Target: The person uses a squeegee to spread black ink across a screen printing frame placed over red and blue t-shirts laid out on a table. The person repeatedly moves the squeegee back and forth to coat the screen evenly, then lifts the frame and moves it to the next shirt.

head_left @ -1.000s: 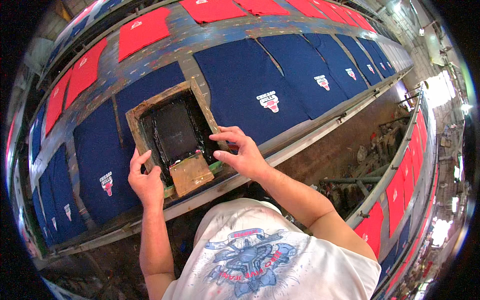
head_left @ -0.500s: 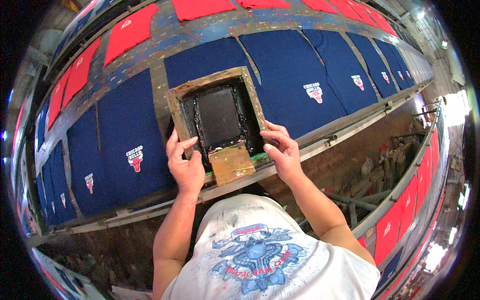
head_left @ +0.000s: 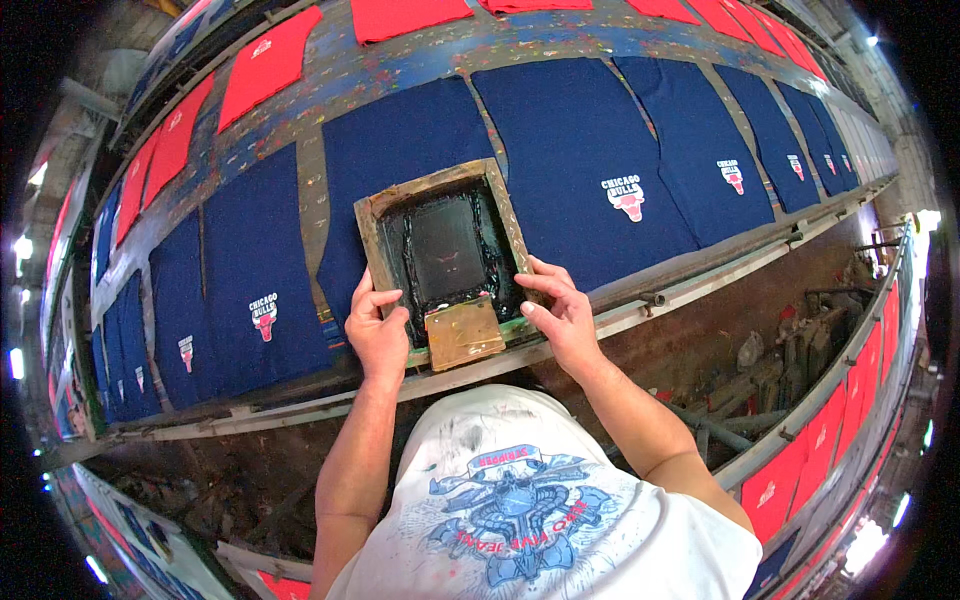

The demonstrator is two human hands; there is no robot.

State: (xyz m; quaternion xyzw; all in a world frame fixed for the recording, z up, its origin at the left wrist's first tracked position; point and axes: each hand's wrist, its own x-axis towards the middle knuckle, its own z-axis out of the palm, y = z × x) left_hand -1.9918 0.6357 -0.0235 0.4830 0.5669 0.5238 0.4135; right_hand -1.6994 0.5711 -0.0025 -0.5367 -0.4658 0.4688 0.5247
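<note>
A wooden screen-printing frame (head_left: 425,183) is held in both my hands at the table's near edge, over a navy fabric piece (head_left: 400,130). Dark ink coats the inside of its walls, and a faint animal-head shape shows in the dark mesh (head_left: 445,240). My left hand (head_left: 380,335) is closed on the near left side of the frame. On the opposite side, my right hand (head_left: 562,318) grips the rim, thumb on top. A brownish squeegee-like board (head_left: 465,333) leans on the frame's near end, between my hands. Whether the frame touches the fabric I cannot tell.
More navy pieces (head_left: 575,130) with white-and-red prints lie along the long table on both sides. Red pieces (head_left: 270,65) lie across its far side. A metal rail (head_left: 650,300) runs along the near edge. At the right stands another table with red pieces (head_left: 800,460).
The frame has shifted from straddling the gap beside the navy piece onto that piece, turning slightly. The head shape now shows in its mesh. Both hands keep their hold.
</note>
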